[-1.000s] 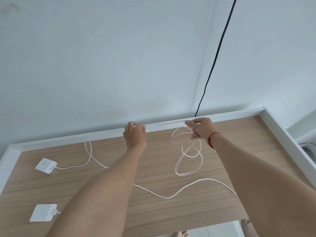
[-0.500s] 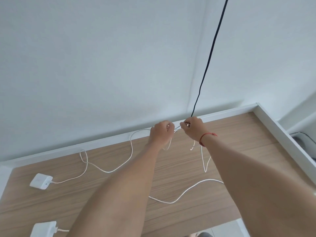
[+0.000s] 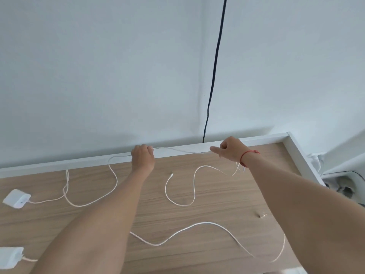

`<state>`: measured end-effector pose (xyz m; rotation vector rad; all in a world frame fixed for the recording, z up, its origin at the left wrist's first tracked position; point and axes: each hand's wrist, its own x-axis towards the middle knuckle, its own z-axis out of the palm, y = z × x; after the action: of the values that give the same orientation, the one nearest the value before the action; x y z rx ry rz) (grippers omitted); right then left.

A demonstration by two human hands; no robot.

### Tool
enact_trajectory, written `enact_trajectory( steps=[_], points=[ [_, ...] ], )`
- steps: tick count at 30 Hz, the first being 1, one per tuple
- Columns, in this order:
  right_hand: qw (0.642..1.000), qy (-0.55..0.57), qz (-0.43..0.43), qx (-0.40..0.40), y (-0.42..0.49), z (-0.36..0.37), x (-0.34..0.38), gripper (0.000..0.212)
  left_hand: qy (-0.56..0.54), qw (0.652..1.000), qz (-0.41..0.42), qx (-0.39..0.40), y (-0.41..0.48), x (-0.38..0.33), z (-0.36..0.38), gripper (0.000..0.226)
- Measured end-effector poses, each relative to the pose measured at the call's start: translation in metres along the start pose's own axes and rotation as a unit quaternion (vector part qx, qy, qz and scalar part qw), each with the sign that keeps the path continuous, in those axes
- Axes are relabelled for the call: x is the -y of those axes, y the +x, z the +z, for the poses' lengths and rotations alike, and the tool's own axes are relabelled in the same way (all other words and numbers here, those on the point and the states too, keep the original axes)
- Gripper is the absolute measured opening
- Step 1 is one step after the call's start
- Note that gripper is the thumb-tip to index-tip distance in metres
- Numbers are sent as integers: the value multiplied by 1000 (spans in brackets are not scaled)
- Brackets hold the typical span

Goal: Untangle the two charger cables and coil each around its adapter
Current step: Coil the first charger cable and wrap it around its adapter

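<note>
The wood-grain worktop (image 3: 177,260) has a raised white rim. At its front left lies the near adapter (image 3: 10,257), and the near cable (image 3: 197,226) waves across the boards. Further back sits the far adapter (image 3: 16,198). The far cable (image 3: 115,178) (thin, white, loosely looped) rises to the left hand (image 3: 142,158), whose curled fingers pinch it. It then runs taut to the right hand (image 3: 230,149), which pinches it likewise. Behind, a black cord (image 3: 214,72) hangs down the pale wall (image 3: 98,76).
</note>
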<state>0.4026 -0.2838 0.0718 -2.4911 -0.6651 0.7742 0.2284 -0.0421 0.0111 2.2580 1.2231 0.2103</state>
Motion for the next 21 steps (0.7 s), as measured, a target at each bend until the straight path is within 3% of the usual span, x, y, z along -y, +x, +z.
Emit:
enact_trajectory(
  steps=[5, 8, 10, 13, 16, 18, 21],
  points=[
    [994, -32, 8, -100, 13, -16, -27, 45, -3, 998, 2, 59, -3, -49, 20, 39],
    [989, -8, -6, -146, 21, -30, -27, 41, 84, 981, 1, 177, -15, -80, 28, 39],
    [991, 7, -29, -130, 24, -35, -24, 45, 144, 973, 16, 181, -26, -101, 29, 37],
    [994, 29, -53, -90, 27, -30, -21, 47, 59, 981, 89, 162, -41, -126, 34, 43],
    [995, 60, -54, -61, 30, -19, -19, 47, -71, 967, 97, 226, -48, -140, 46, 48],
    [994, 65, -60, -56, 31, -13, -19, 46, -116, 959, 72, 249, -51, -145, 51, 37],
    [995, 65, -59, -52, 32, -12, -23, 47, -118, 961, 102, 228, -52, -151, 55, 19]
  ],
)
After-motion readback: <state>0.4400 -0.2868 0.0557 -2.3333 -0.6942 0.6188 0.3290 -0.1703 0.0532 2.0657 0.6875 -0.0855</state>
